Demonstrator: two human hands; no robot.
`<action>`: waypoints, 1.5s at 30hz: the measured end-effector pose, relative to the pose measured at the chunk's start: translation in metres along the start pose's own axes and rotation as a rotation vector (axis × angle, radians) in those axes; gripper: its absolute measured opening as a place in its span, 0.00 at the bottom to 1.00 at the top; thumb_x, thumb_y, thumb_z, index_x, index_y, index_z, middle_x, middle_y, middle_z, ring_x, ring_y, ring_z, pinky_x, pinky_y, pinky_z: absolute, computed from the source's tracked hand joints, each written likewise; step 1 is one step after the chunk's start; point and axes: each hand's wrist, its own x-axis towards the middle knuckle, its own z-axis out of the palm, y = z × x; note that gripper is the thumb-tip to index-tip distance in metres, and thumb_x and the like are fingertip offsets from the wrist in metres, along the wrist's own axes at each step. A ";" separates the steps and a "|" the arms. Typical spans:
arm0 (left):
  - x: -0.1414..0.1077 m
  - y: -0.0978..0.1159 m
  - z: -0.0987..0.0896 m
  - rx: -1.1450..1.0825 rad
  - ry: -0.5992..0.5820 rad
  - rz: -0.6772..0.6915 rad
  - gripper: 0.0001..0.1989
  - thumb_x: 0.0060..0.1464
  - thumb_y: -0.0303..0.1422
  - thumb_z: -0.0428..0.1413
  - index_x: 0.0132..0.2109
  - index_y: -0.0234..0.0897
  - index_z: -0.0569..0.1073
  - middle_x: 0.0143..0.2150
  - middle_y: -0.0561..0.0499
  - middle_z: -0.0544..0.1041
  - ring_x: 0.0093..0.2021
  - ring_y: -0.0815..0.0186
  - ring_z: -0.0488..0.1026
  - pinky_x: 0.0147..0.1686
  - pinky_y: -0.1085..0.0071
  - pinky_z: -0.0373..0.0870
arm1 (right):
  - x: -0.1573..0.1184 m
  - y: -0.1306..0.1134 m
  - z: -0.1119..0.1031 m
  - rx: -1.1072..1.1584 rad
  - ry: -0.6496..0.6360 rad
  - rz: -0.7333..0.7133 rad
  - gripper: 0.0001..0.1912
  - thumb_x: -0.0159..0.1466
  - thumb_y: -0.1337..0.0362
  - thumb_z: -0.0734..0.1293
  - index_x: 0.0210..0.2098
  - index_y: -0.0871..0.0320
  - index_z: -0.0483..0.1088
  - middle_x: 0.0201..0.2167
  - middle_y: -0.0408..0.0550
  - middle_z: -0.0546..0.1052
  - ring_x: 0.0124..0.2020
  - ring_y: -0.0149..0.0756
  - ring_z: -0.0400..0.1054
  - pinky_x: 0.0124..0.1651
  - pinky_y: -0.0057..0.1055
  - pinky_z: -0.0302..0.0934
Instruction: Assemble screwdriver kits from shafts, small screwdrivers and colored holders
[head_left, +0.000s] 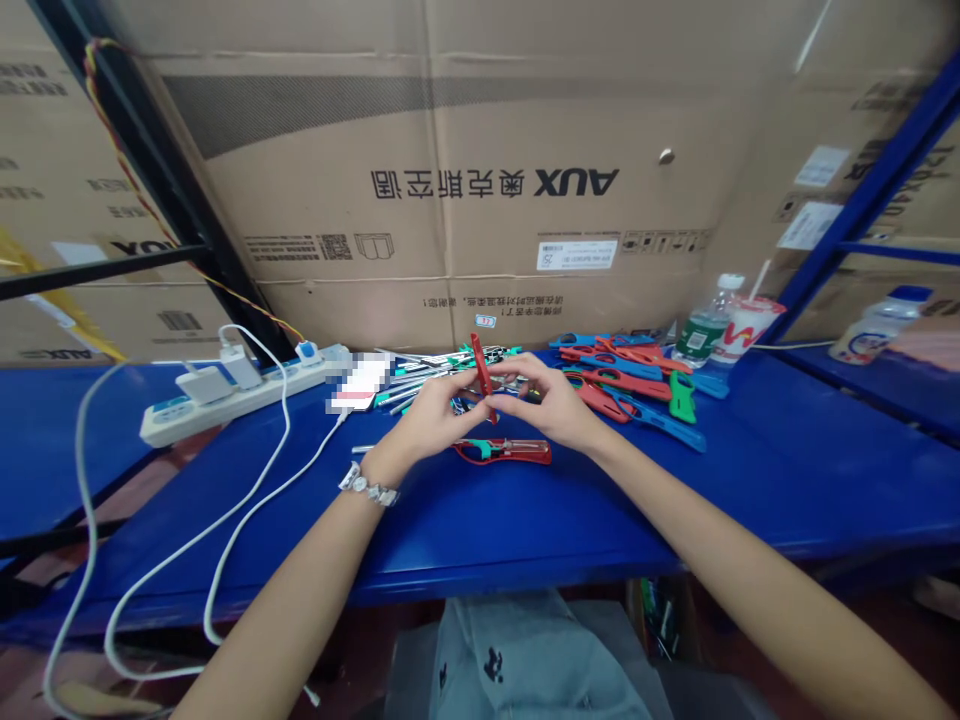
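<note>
My left hand and my right hand meet over the blue table, their fingers closed on a narrow red plastic casing held upright between them. Just below them lies a red lighter body with a teal trigger, a clear insert and a metal rod pointing left. Behind my left hand is a pile of metal rods with teal parts. Beyond my right hand, red casings and blue casings are heaped, with a green piece at the heap's right side.
A white power strip with chargers stands at the left, its white cables running over the front edge. Nearby lies a phone. At the back right stand a water bottle, a cup with a straw and, farther off, a blue-capped bottle.
</note>
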 end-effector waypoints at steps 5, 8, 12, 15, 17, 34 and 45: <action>-0.002 -0.004 0.000 0.112 0.006 0.075 0.12 0.64 0.36 0.55 0.51 0.39 0.78 0.51 0.43 0.79 0.51 0.56 0.75 0.53 0.57 0.72 | 0.002 0.000 0.005 0.017 0.098 0.010 0.16 0.60 0.60 0.75 0.47 0.53 0.74 0.49 0.50 0.75 0.52 0.41 0.69 0.48 0.37 0.66; -0.002 -0.005 0.001 0.133 0.008 0.108 0.13 0.65 0.35 0.54 0.52 0.39 0.77 0.54 0.42 0.76 0.52 0.56 0.73 0.52 0.58 0.72 | 0.003 0.003 0.009 0.135 0.094 0.032 0.17 0.60 0.59 0.74 0.47 0.54 0.72 0.49 0.50 0.76 0.50 0.40 0.71 0.50 0.38 0.67; -0.003 0.000 0.005 0.062 -0.028 0.067 0.15 0.63 0.32 0.52 0.53 0.36 0.75 0.52 0.41 0.75 0.43 0.61 0.73 0.43 0.63 0.73 | 0.001 0.005 0.013 0.244 0.109 0.076 0.19 0.58 0.58 0.75 0.47 0.56 0.71 0.48 0.51 0.79 0.42 0.38 0.76 0.47 0.39 0.69; -0.002 0.003 0.003 0.016 -0.039 0.028 0.16 0.57 0.30 0.52 0.51 0.35 0.76 0.47 0.43 0.76 0.38 0.63 0.71 0.39 0.64 0.72 | -0.002 0.002 0.009 0.152 0.159 0.025 0.18 0.60 0.60 0.74 0.48 0.56 0.74 0.46 0.51 0.81 0.44 0.39 0.76 0.51 0.40 0.68; -0.002 0.000 -0.006 -0.018 -0.007 -0.003 0.17 0.53 0.29 0.51 0.48 0.35 0.77 0.42 0.45 0.77 0.38 0.63 0.71 0.39 0.64 0.72 | -0.006 0.000 0.004 0.061 0.169 -0.013 0.16 0.62 0.61 0.73 0.49 0.56 0.75 0.46 0.51 0.82 0.47 0.40 0.76 0.52 0.40 0.67; -0.020 -0.031 -0.038 0.056 0.146 -0.268 0.16 0.52 0.28 0.46 0.37 0.35 0.78 0.31 0.49 0.78 0.33 0.64 0.73 0.35 0.68 0.68 | -0.025 -0.002 0.010 -0.634 -0.328 -0.135 0.16 0.70 0.54 0.68 0.52 0.54 0.78 0.42 0.51 0.82 0.44 0.43 0.74 0.47 0.40 0.59; -0.021 -0.031 -0.031 0.097 0.062 -0.231 0.15 0.54 0.26 0.47 0.38 0.35 0.78 0.36 0.47 0.80 0.38 0.62 0.76 0.40 0.65 0.71 | -0.030 -0.001 0.011 -0.612 -0.359 -0.114 0.17 0.70 0.54 0.68 0.54 0.53 0.77 0.45 0.50 0.80 0.45 0.41 0.73 0.48 0.39 0.58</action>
